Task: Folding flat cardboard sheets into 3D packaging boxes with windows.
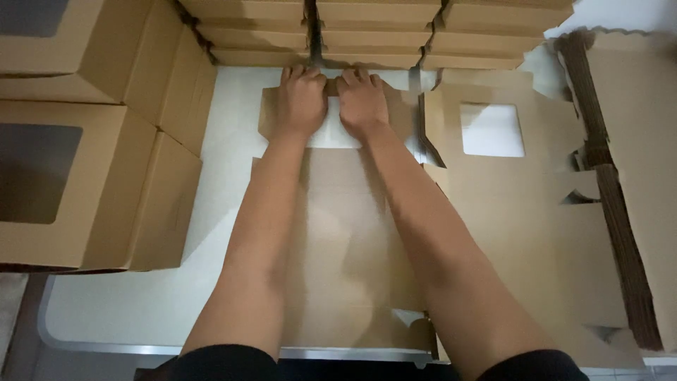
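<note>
A flat brown cardboard box blank (pixel 345 233) lies on the white table (pixel 141 303) in front of me, its clear window cutout (pixel 331 130) at the far end. My left hand (pixel 301 99) and my right hand (pixel 362 100) lie side by side, palms down, pressing on the far flap of this blank beside the window. Their fingers curl over the flap's far edge. Neither hand lifts anything off the table.
Assembled brown window boxes (pixel 77 183) are stacked at the left. Rows of closed boxes (pixel 374 32) stand along the far edge. A pile of flat blanks (pixel 508 183) with a window cutout lies at the right, next to an edge-on stack of blanks (pixel 620 212).
</note>
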